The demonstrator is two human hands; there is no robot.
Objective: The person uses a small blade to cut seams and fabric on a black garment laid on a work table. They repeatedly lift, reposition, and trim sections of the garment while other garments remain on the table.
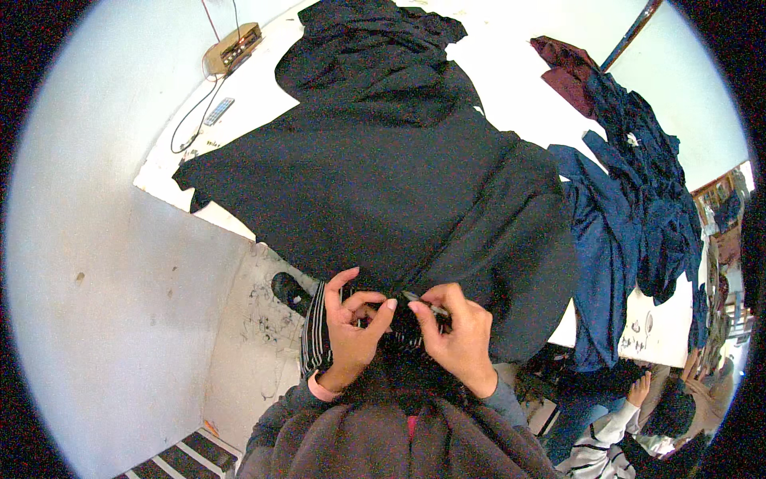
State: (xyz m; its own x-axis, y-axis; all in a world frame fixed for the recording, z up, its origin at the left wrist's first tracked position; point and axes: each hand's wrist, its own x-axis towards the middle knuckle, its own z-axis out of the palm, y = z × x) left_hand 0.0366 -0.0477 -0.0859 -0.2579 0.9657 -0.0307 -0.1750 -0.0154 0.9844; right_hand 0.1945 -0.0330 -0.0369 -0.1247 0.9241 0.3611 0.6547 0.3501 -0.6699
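A large black cloth (351, 184) spreads over the white table (511, 92) and drapes off its near edge toward my lap. Just above that near fold, my left hand (355, 331) pinches thumb and forefinger together, its other fingers raised or loosely curled. Whatever lies in this pinch is too small to make out. Close beside it, my right hand (460, 331) has its fingers closed round a small, dark, slender tool (412, 296) whose tip points left. The fingers hide most of the tool. Black-and-white striped fabric (314, 335) hangs by my left wrist.
Navy garments (602, 271) and a maroon cloth (566, 88) lie heaped along the table's right side. At the far left sit a tan box with wires (231, 49) and a remote control (219, 112). Another person's hand (639, 389) and striped sleeve (600, 437) show at lower right.
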